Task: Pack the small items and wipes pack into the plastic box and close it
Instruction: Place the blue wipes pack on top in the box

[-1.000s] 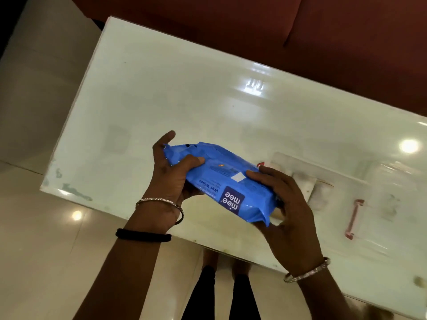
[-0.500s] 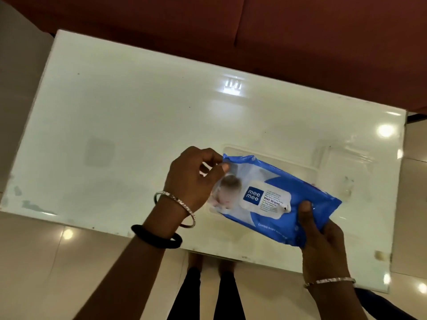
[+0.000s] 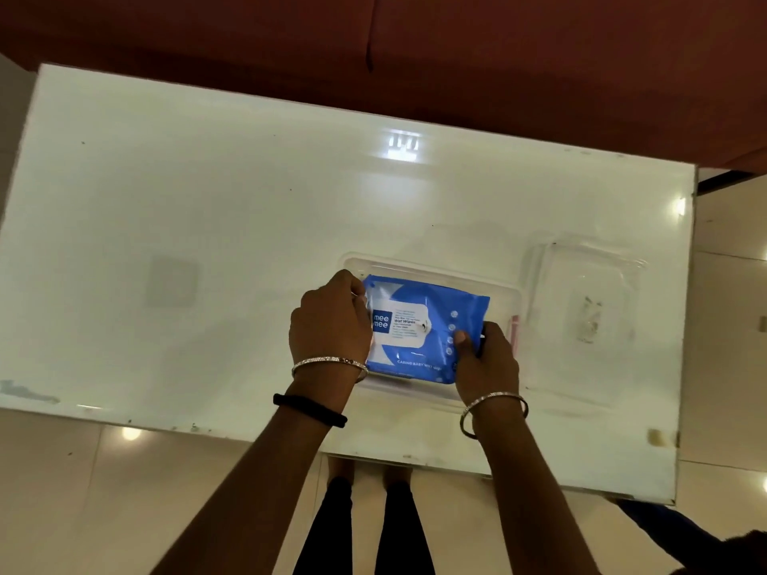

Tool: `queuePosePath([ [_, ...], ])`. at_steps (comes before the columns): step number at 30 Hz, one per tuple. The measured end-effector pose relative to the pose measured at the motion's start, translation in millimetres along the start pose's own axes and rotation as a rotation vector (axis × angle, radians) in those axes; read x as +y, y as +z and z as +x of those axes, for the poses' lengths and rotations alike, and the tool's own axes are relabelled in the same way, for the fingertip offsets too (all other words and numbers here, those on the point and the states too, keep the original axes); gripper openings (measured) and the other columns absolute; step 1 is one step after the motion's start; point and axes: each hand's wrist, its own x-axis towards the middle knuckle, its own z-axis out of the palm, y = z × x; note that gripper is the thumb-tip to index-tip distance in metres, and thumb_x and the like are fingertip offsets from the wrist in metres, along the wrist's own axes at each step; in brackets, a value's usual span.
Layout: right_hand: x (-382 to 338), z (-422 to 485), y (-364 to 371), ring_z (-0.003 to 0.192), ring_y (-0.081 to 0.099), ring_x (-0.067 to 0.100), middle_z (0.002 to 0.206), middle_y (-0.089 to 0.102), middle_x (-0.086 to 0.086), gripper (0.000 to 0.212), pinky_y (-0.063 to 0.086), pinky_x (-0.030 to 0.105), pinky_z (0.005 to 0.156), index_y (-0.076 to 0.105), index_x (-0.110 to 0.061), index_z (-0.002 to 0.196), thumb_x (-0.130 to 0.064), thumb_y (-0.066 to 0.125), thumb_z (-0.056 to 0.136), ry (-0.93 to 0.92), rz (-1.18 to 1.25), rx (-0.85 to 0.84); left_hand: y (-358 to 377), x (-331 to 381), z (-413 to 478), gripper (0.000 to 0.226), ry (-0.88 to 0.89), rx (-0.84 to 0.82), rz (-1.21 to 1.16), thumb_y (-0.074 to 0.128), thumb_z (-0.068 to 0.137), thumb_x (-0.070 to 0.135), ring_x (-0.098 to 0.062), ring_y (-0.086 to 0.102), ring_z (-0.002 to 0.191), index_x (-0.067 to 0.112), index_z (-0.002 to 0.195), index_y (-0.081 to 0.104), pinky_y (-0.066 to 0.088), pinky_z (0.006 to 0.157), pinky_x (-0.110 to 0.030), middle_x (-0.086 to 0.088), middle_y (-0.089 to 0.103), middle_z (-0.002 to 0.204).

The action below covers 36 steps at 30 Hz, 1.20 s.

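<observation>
The blue wipes pack (image 3: 419, 329) lies label up inside the clear plastic box (image 3: 431, 269) on the white table. My left hand (image 3: 330, 325) grips the pack's left end. At the pack's right end my right hand (image 3: 485, 359) holds it with the thumb on top. The box's clear lid (image 3: 585, 309) lies flat on the table just right of the box. A pink latch (image 3: 514, 334) shows on the box's right side. Any small items in the box are hidden under the pack.
The glossy white table (image 3: 207, 242) stretches wide to the left and back. A dark red sofa (image 3: 415, 47) runs along its far edge. The table's near edge is close to my wrists, with tiled floor (image 3: 62, 491) and my legs below.
The pack was turned label up and brought down from mid-air into the box. Both hands moved with it, staying on its ends.
</observation>
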Motion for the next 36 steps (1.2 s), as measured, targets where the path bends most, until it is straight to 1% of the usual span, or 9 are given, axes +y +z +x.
queuePosePath([
  [4, 0, 4, 3, 0.087, 0.059, 0.024, 0.107, 0.067, 0.012, 0.028, 0.038, 0.025, 0.070, 0.056, -0.004, 0.113, -0.025, 0.055, 0.095, 0.050, -0.031, -0.039, 5, 4, -6, 0.041, 0.069, -0.091, 0.022, 0.062, 0.085, 0.032, -0.026, 0.064, 0.100, 0.020, 0.123, 0.049, 0.046, 0.075, -0.033, -0.003, 0.066, 0.112],
  [7, -1, 3, 5, 0.092, 0.063, 0.028, 0.107, 0.067, 0.013, 0.030, 0.037, 0.025, 0.068, 0.053, -0.003, 0.114, -0.027, 0.054, 0.095, 0.069, -0.071, -0.050, 17, 4, -15, 0.066, 0.081, -0.191, 0.168, 0.065, 0.083, 0.026, -0.027, 0.060, 0.107, 0.025, 0.141, 0.033, 0.047, 0.079, -0.035, -0.006, 0.055, 0.125],
  [11, -5, -1, 4, 0.096, 0.065, 0.031, 0.106, 0.068, 0.012, 0.035, 0.040, 0.028, 0.068, 0.051, -0.006, 0.116, -0.033, 0.055, 0.094, 0.070, -0.168, -0.037, 25, 7, -22, 0.067, 0.061, -0.155, 0.209, 0.053, 0.091, 0.014, -0.023, 0.057, 0.111, 0.023, 0.149, 0.020, 0.049, 0.083, -0.033, -0.007, 0.046, 0.138],
  [18, -15, -12, -24, 0.107, 0.065, 0.026, 0.116, 0.068, 0.007, 0.045, 0.049, 0.035, 0.090, 0.055, -0.012, 0.126, -0.035, 0.063, 0.089, -0.001, -0.314, -0.037, 12, 15, -31, 0.052, 0.109, 0.049, 0.163, 0.061, 0.087, 0.017, -0.027, 0.057, 0.111, 0.020, 0.137, 0.046, 0.051, 0.086, -0.035, -0.008, 0.047, 0.138],
  [21, -16, -23, -43, 0.095, 0.069, 0.018, 0.102, 0.074, 0.001, 0.029, 0.047, 0.024, 0.083, 0.068, -0.015, 0.113, -0.028, 0.065, 0.087, -0.093, -0.260, 0.039, 3, 12, -36, 0.031, 0.209, 0.144, 0.035, 0.063, 0.085, 0.016, -0.028, 0.063, 0.097, 0.014, 0.116, 0.061, 0.052, 0.078, -0.035, -0.009, 0.060, 0.118],
  [24, -11, -26, -58, 0.075, 0.070, 0.009, 0.082, 0.074, -0.006, 0.013, 0.051, 0.015, 0.073, 0.074, -0.018, 0.096, -0.019, 0.071, 0.083, -0.120, -0.115, 0.094, 2, 13, -34, 0.018, 0.251, 0.092, -0.018, 0.061, 0.086, 0.017, -0.022, 0.066, 0.090, 0.016, 0.103, 0.065, 0.050, 0.072, -0.028, -0.003, 0.065, 0.107],
  [26, 20, -2, -123, 0.070, 0.071, 0.009, 0.076, 0.074, -0.006, 0.007, 0.056, 0.023, 0.073, 0.075, -0.022, 0.088, -0.018, 0.071, 0.083, -0.057, -0.032, 0.262, 34, 77, -33, 0.015, 0.384, 0.013, -0.110, 0.058, 0.086, 0.018, -0.017, 0.066, 0.086, 0.018, 0.099, 0.066, 0.048, 0.070, -0.024, 0.001, 0.066, 0.099],
  [31, 65, 9, -132, 0.078, 0.072, 0.020, 0.081, 0.074, -0.001, 0.014, 0.057, 0.046, 0.084, 0.069, -0.033, 0.079, -0.019, 0.070, 0.081, 0.190, 0.172, 0.343, 47, 111, -14, 0.015, 0.499, -0.101, -0.138, 0.056, 0.086, 0.020, -0.017, 0.063, 0.086, 0.019, 0.097, 0.066, 0.048, 0.074, -0.028, 0.001, 0.066, 0.093],
  [36, 102, 25, -143, 0.094, 0.062, 0.022, 0.109, 0.066, 0.005, 0.031, 0.046, 0.033, 0.091, 0.063, -0.018, 0.110, -0.017, 0.073, 0.080, 0.476, 0.343, 0.407, 97, 172, 17, 0.025, 0.567, -0.285, -0.015, 0.052, 0.090, 0.026, -0.023, 0.059, 0.103, 0.020, 0.114, 0.059, 0.045, 0.087, -0.034, -0.001, 0.062, 0.112],
])
